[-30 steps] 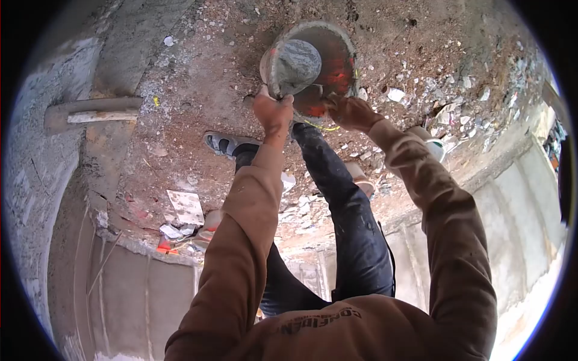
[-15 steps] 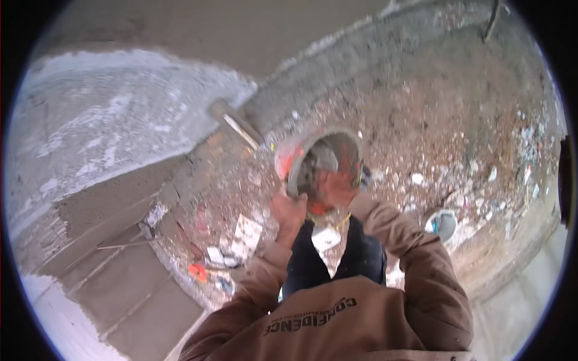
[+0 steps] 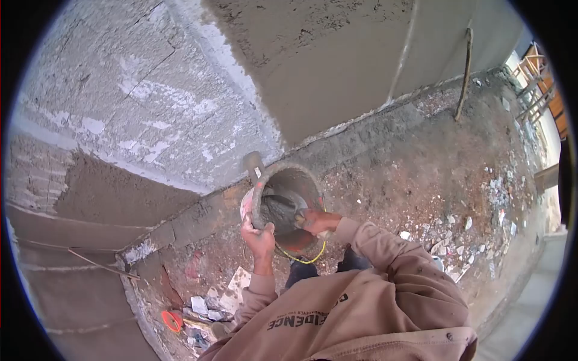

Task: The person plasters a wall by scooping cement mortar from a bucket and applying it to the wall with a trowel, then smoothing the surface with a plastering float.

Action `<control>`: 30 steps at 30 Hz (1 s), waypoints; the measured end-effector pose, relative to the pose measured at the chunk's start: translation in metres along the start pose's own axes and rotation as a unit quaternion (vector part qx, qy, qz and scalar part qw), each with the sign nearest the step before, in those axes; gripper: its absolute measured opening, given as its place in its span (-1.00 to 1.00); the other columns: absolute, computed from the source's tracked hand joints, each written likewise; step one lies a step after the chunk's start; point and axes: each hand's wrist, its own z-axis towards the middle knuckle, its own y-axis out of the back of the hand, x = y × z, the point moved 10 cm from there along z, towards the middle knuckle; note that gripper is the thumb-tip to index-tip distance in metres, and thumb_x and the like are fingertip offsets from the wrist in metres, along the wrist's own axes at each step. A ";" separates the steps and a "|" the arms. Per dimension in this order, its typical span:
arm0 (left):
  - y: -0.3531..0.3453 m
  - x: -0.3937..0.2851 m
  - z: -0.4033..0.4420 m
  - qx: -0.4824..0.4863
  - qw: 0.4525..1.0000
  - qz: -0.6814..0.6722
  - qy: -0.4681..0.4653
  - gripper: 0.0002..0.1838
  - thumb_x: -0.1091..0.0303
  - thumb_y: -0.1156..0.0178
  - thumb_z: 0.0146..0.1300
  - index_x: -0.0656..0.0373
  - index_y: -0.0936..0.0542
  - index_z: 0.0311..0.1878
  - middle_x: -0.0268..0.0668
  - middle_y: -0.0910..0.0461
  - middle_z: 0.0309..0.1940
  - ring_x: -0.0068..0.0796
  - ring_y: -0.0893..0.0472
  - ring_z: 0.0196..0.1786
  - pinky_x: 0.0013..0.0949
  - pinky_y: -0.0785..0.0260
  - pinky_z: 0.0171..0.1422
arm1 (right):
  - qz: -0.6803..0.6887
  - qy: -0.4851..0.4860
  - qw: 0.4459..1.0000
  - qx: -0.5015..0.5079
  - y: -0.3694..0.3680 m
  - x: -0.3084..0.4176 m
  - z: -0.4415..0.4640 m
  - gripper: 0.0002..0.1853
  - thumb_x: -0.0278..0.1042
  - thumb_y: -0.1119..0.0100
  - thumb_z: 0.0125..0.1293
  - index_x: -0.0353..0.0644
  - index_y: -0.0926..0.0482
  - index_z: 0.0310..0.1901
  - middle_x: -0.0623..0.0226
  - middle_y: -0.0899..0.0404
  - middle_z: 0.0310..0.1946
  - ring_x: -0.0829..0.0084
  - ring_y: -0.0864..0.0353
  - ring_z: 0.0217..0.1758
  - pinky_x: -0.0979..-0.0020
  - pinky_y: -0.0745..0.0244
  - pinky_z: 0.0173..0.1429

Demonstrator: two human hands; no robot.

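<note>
A round, mortar-crusted bucket (image 3: 257, 195) with reddish sides is tilted so that its mouth faces me. My left hand (image 3: 259, 239) grips its rim at the lower left, thumb over the edge. Inside lies grey wet mortar (image 3: 278, 212). My right hand (image 3: 314, 221) is at the right side of the mouth, fingers closed round something I cannot make out, by the mortar. A yellow handle (image 3: 316, 256) hangs below the bucket.
A partly plastered wall (image 3: 337, 72) rises ahead, with a stick (image 3: 465, 75) leaning on it. Rubble (image 3: 448, 240) lies at the right. An orange ring-shaped object (image 3: 172, 321) and broken pieces (image 3: 200, 305) lie at the lower left.
The view has swung up toward the wall. The bucket, first over the floor rubble, now appears near the wall's base, still in my left hand; my right hand has moved at its mouth.
</note>
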 end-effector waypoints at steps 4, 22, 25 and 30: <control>0.067 -0.018 -0.014 0.005 1.000 -0.014 -0.021 -0.22 0.79 -0.06 -0.21 0.45 -0.50 0.28 -0.22 -0.60 0.11 -0.46 -0.51 0.19 -0.45 -0.28 0.32 | 0.152 -0.159 0.974 0.055 -0.022 0.044 -0.012 -0.70 -0.11 -0.08 0.47 -0.23 -0.46 -0.20 0.22 -0.56 -0.45 0.47 -0.61 -0.54 0.39 -0.47 -0.62; 0.225 -0.004 0.027 -0.174 0.981 -0.076 0.031 -0.67 0.80 -0.10 -0.23 0.27 -0.50 -0.32 -0.38 -0.51 -0.44 -0.62 -0.43 -0.54 -0.49 -0.26 -0.56 | 0.858 0.034 0.485 0.165 -0.066 0.193 0.004 -0.64 -0.21 0.08 0.37 -0.29 -0.33 0.07 0.22 -0.35 -0.34 0.51 -0.37 -0.63 0.47 -0.38 -0.71; 0.239 0.009 0.036 -0.189 0.980 -0.064 0.014 -0.67 0.82 -0.07 -0.24 0.26 -0.47 -0.34 -0.35 -0.52 -0.44 -0.59 -0.46 -0.55 -0.47 -0.29 -0.56 | 0.852 0.132 0.493 0.116 -0.011 0.219 0.018 -0.60 -0.21 0.03 0.29 -0.25 -0.32 0.09 0.24 -0.33 -0.32 0.48 -0.37 -0.60 0.43 -0.37 -0.66; 0.256 0.014 0.034 -0.215 0.974 -0.066 0.025 -0.67 0.86 0.00 -0.18 0.30 -0.43 -0.30 -0.32 -0.49 -0.48 -0.58 -0.45 -0.58 -0.47 -0.29 -0.59 | 0.679 0.347 0.622 -0.180 0.128 0.289 0.010 -0.62 -0.33 -0.12 0.36 -0.06 -0.25 0.14 0.25 -0.37 -0.19 0.37 -0.55 -0.31 0.21 -0.58 -0.24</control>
